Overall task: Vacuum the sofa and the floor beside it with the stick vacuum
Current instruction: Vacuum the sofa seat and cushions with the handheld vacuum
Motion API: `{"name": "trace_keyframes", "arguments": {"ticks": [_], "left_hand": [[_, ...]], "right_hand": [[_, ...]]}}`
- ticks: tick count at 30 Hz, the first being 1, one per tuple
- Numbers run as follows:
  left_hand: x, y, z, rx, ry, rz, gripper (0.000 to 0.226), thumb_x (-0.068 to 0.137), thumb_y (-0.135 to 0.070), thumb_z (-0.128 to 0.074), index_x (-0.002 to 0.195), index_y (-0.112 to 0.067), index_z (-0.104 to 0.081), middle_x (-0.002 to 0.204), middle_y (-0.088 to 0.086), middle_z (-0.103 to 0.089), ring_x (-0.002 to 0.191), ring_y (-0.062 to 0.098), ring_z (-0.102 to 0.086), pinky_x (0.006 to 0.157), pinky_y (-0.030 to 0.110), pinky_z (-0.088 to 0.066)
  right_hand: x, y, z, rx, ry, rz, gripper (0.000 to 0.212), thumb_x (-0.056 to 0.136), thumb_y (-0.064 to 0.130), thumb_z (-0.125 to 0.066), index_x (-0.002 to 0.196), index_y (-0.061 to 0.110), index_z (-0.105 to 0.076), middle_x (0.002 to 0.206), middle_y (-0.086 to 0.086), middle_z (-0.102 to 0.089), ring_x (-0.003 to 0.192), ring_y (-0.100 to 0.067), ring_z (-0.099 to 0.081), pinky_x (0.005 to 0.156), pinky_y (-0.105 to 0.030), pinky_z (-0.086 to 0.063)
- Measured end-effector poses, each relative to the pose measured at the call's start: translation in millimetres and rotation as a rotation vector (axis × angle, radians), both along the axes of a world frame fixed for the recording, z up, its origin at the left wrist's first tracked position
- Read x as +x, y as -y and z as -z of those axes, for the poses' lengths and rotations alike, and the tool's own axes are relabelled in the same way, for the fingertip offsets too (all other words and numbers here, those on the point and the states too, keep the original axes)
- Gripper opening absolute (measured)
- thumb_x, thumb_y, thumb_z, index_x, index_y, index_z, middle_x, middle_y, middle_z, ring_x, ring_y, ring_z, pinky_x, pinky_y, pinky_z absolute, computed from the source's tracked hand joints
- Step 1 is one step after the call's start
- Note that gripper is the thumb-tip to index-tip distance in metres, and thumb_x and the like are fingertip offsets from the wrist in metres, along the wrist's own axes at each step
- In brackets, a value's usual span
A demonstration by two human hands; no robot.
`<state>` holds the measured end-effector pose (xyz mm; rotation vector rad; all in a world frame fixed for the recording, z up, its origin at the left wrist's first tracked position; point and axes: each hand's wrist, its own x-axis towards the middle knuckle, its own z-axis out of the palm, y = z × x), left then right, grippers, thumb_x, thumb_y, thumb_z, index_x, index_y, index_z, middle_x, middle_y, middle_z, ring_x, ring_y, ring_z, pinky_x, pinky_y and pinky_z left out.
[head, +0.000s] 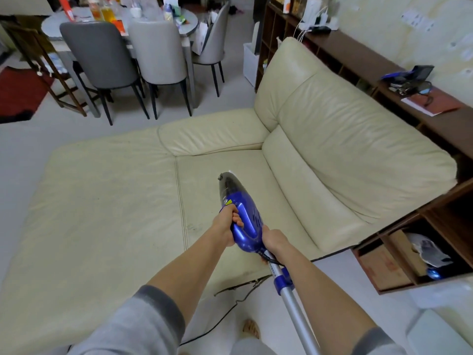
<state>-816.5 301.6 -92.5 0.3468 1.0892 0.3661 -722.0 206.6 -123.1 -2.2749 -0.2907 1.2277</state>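
2 bare forearms in grey sleeves are reaching forward from the bottom of the view, over the floor [225,311] and a trailing black cord [217,321]. The right hand [272,239] is curling round the rear of the blue stick vacuum [245,219], where its silver tube [294,306] is joining the body. The left hand [226,224] is gripping the handle loop. The vacuum's dark nozzle end is pointing down at the cream sofa [345,139], apparently touching the seat. The sofa pass seems underway; next, sweeping toward the backrest. Farther off, a cluttered desk [64,21] with chairs [94,55] is standing.
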Motion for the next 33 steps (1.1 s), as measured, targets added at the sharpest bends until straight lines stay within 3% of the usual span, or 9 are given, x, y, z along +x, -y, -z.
{"name": "trace_keyframes", "arguments": {"ticks": [5,9,13,16,20,24,26,29,33], "left_hand": [[37,17,2,-0.004,-0.003,0.088,0.018,0.088,-0.005,-0.045,0.071,-0.014,-0.046,0.041,-0.006,-0.035,0.030,0.005,-0.032,0.031,0.014,-0.031],[62,29,2,-0.002,0.002,0.133,0.019,0.090,-0.004,-0.043,0.075,-0.015,-0.047,0.040,-0.006,-0.034,0.028,0.004,-0.032,0.031,0.012,-0.031],[82,38,6,-0.014,-0.008,0.179,0.022,0.091,-0.006,-0.044,0.071,-0.016,-0.046,0.039,-0.006,-0.035,0.028,0.005,-0.032,0.031,0.012,-0.032],[93,39,9,-0.028,-0.020,0.199,0.026,0.090,-0.008,-0.045,0.066,-0.016,-0.042,0.039,-0.006,-0.035,0.028,0.005,-0.032,0.032,0.012,-0.032],[104,38,14,-0.025,-0.049,0.209,0.025,0.089,-0.007,-0.045,0.066,-0.015,-0.042,0.039,-0.006,-0.035,0.028,0.006,-0.033,0.032,0.013,-0.032],[115,39,19,-0.036,-0.064,0.221,0.022,0.088,-0.006,-0.044,0.068,-0.015,-0.043,0.039,-0.006,-0.035,0.028,0.006,-0.033,0.032,0.013,-0.032],[122,41,21,-0.041,-0.070,0.222,0.021,0.088,-0.006,-0.044,0.068,-0.015,-0.044,0.040,-0.006,-0.035,0.029,0.006,-0.033,0.032,0.013,-0.033],[128,43,23,-0.033,-0.078,0.216,0.020,0.089,-0.007,-0.046,0.070,-0.015,-0.046,0.040,-0.006,-0.036,0.029,0.006,-0.033,0.033,0.013,-0.033],[127,43,24,-0.028,-0.085,0.214,0.020,0.090,-0.010,-0.048,0.071,-0.015,-0.048,0.042,-0.006,-0.038,0.030,0.007,-0.035,0.033,0.013,-0.034]], "right_hand": [[27,26,-1,-0.020,-0.008,0.055,0.043,0.101,0.033,-0.029,0.095,0.003,-0.059,0.086,-0.016,-0.063,0.073,-0.025,-0.056,0.071,-0.035,-0.048],[47,43,-6,-0.036,0.031,0.017,0.041,0.104,0.023,-0.025,0.112,0.000,-0.058,0.098,-0.016,-0.060,0.087,-0.025,-0.055,0.078,-0.031,-0.043],[64,55,-2,-0.041,0.038,0.018,0.047,0.105,0.029,-0.026,0.128,-0.001,-0.053,0.127,-0.022,-0.057,0.091,-0.022,-0.047,0.080,-0.032,-0.041],[73,57,1,-0.038,0.029,0.022,0.049,0.105,0.031,-0.026,0.129,-0.001,-0.053,0.130,-0.022,-0.055,0.091,-0.020,-0.044,0.082,-0.032,-0.040],[82,57,3,-0.035,0.014,0.019,0.031,0.105,0.032,-0.026,0.102,0.012,-0.050,0.108,-0.017,-0.054,0.073,-0.020,-0.046,0.076,-0.029,-0.038],[94,58,5,-0.054,0.006,0.054,0.039,0.104,0.035,-0.027,0.074,0.016,-0.044,0.080,-0.006,-0.047,0.066,-0.020,-0.044,0.061,-0.028,-0.038],[102,59,7,-0.064,-0.015,0.086,0.036,0.103,0.034,-0.029,0.084,0.012,-0.049,0.072,-0.004,-0.045,0.059,-0.015,-0.041,0.056,-0.023,-0.036],[108,58,6,-0.067,-0.117,0.166,0.036,0.099,0.031,-0.032,0.092,0.005,-0.056,0.075,-0.014,-0.059,0.059,-0.023,-0.053,0.057,-0.030,-0.047],[105,57,0,-0.051,-0.125,0.161,0.034,0.101,0.029,-0.031,0.096,0.005,-0.053,0.075,-0.012,-0.055,0.058,-0.021,-0.050,0.053,-0.030,-0.046]]}}
